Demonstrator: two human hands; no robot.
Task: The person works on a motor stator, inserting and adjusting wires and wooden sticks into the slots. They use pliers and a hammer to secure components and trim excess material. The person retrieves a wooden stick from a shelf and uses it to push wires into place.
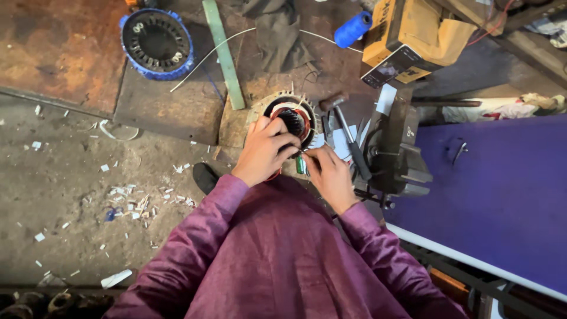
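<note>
Left hand (pixel 264 150) on stator (pixel 289 118) rim — vise (pixel 393 156) close

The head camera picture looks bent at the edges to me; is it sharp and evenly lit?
Head view: wide-angle lens, so straight lines bow, like the purple panel and the green strip. Light is soft daylight, brightest on the rusty plate top left, with no harsh glare. The left hand and right hand on the round stator are fairly sharp; the bottom corners fall dark.

floor (pixel 53 177): gritty concrete, paper scraps | purple panel (pixel 502 195) rt | light: prob. daylight
</note>
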